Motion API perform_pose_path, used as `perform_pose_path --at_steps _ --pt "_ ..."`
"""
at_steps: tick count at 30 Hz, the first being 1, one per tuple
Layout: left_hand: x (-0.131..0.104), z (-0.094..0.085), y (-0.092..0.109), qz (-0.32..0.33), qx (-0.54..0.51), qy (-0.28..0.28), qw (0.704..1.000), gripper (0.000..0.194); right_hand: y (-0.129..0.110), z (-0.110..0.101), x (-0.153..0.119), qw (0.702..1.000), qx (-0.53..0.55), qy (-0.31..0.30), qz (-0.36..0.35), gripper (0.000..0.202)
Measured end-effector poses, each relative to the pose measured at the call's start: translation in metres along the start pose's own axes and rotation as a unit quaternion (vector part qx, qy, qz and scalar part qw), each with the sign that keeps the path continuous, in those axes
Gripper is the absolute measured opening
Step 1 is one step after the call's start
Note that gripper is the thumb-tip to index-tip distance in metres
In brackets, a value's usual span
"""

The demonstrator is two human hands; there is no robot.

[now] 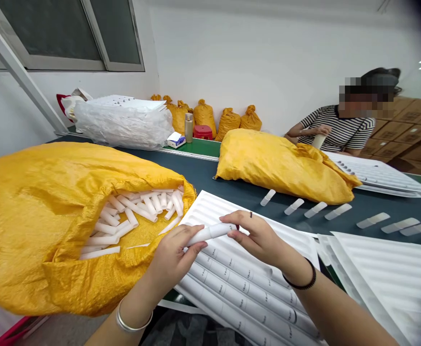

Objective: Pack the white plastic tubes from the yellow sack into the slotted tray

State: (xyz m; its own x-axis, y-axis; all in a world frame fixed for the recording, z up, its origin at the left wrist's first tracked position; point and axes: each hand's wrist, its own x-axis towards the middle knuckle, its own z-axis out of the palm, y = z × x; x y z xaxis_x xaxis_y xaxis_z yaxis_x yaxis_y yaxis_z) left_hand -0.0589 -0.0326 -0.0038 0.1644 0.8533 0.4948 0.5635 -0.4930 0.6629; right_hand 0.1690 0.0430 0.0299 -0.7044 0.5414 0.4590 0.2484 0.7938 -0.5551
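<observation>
My left hand (181,247) grips the left end of a white tube (212,232), its fingers wrapped round it. The tube's other end, which has small dark print, is pinched between the thumb and fingers of my right hand (251,233). A step in width shows near the tube's middle. Beneath both hands lies a white ridged tray (203,204) with rows of printed white tubes (228,289) on its near part. To the left, an open yellow sack (62,192) shows many plain white tubes (134,211) inside.
Several translucent pieces (315,209) lie in a row on the dark table (196,169). A second yellow sack (268,161) rests behind the tray. More white trays (383,269) are at the right. Across the table sits a person in a striped top (347,129).
</observation>
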Motion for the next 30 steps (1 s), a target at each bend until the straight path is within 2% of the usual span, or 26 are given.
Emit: perform_pose_path --at_steps 2,5,9,11,13,16,18,20,23,26,28,30 --pt "0.0 0.002 0.001 0.075 0.07 0.049 0.994 0.033 -0.001 0.002 0.0 0.999 0.009 0.007 0.045 0.026" --pt "0.0 0.002 0.002 0.141 0.164 0.071 0.974 0.042 -0.001 0.006 -0.001 0.985 0.097 0.021 0.138 0.027" --pt "0.001 -0.002 0.002 0.193 0.246 0.075 0.947 0.047 -0.001 0.014 -0.001 0.923 0.278 0.011 0.267 0.037" --pt "0.002 -0.001 0.001 0.2 0.257 0.066 0.943 0.045 -0.001 0.015 -0.001 0.91 0.296 0.002 0.292 0.039" --pt "0.003 0.001 -0.002 0.191 0.249 0.054 0.948 0.042 -0.004 0.013 -0.002 0.934 0.242 -0.006 0.264 0.036" --pt "0.003 0.004 -0.002 0.152 0.183 0.023 0.971 0.035 -0.011 0.007 -0.006 0.987 0.102 -0.022 0.125 0.031" --pt "0.0 0.006 0.001 0.129 0.12 -0.001 0.984 0.029 -0.017 0.004 -0.01 0.997 0.054 -0.034 0.05 0.031" --pt "-0.005 0.007 0.005 0.116 0.082 -0.013 0.99 0.027 -0.021 0.006 -0.015 0.997 0.053 -0.039 0.034 0.03" --pt "-0.015 0.012 0.004 0.111 0.086 -0.03 0.99 0.033 -0.023 0.016 -0.02 0.996 0.053 -0.054 0.049 0.03" --pt "-0.02 0.014 -0.014 0.09 0.127 -0.077 0.985 0.055 -0.009 0.029 -0.011 0.988 -0.026 -0.14 0.063 0.029" --pt "-0.019 0.004 -0.04 0.05 0.176 -0.094 0.979 0.067 0.016 0.031 0.003 0.968 -0.121 -0.157 0.151 0.022" --pt "-0.018 -0.017 -0.078 -0.006 0.255 -0.082 0.964 0.065 0.05 0.021 0.017 0.933 -0.196 -0.096 0.285 0.017"
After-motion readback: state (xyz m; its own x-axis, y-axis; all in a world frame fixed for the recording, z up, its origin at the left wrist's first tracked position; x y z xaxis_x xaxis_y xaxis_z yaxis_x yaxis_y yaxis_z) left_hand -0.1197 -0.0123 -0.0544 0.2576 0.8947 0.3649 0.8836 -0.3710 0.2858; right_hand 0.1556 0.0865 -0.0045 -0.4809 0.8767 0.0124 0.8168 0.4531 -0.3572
